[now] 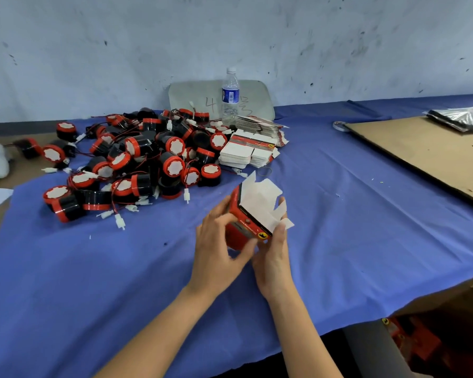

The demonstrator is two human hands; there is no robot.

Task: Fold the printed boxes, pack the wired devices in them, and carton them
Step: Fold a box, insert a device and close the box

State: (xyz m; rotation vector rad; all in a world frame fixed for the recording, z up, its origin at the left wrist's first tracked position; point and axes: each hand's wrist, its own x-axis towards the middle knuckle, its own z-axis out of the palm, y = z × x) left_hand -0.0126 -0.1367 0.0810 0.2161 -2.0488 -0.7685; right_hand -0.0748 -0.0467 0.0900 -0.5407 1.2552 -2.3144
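The box point(247, 227) in my hands is red with white flaps and a yellow badge. The devices point(137, 162) are black, red-rimmed, white-faced. Blue cloth point(120, 268) covers the bench; the cardboard point(426, 151) is brown.

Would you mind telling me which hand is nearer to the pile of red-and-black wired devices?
Left. The left hand grips the printed box on the side facing the pile of wired devices; the right hand holds the box's other side, farther from the pile.

Box point(250, 226) lettering blurs — unreadable; the carton point(453, 296) at lower right is cut off, dim.
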